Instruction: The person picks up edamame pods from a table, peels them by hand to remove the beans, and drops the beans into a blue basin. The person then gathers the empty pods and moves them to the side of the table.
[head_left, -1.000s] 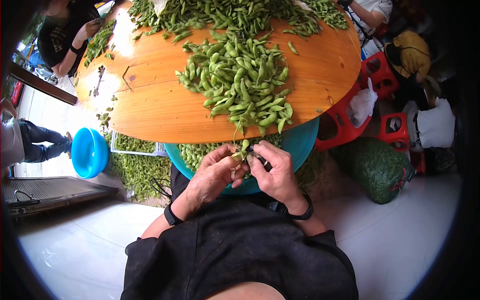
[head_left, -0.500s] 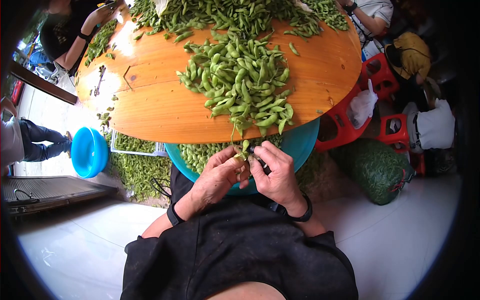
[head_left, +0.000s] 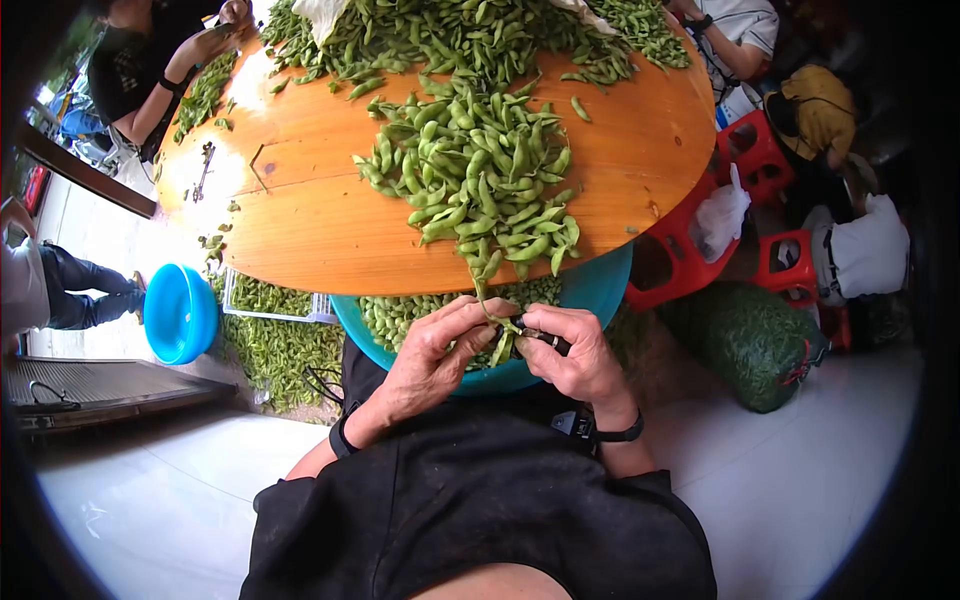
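My left hand (head_left: 437,352) is closed, with thumb and fingers pinching a green soybean pod (head_left: 503,347) and its stem just past the table edge. My right hand (head_left: 580,358) meets it from the other side, wrapped round a small black tool (head_left: 548,341) whose working end is hidden between the fingers. Beneath both hands sits a blue-green basin (head_left: 602,290) holding many plump green pods (head_left: 395,318). On the round wooden table (head_left: 320,215), a heap of soybean pods (head_left: 480,170) reaches the near edge, close above my fingertips.
A bigger pod pile (head_left: 430,40) covers the far side of the table. At left stand a blue basin (head_left: 178,315) and a white crate (head_left: 275,312). Red stools (head_left: 680,255) and a filled green net bag (head_left: 745,340) are at right. Other people sit around.
Both hands have shifted slightly, the right one lower and to the right. A pod on a long stem now hangs between them, and more of the black tool shows.
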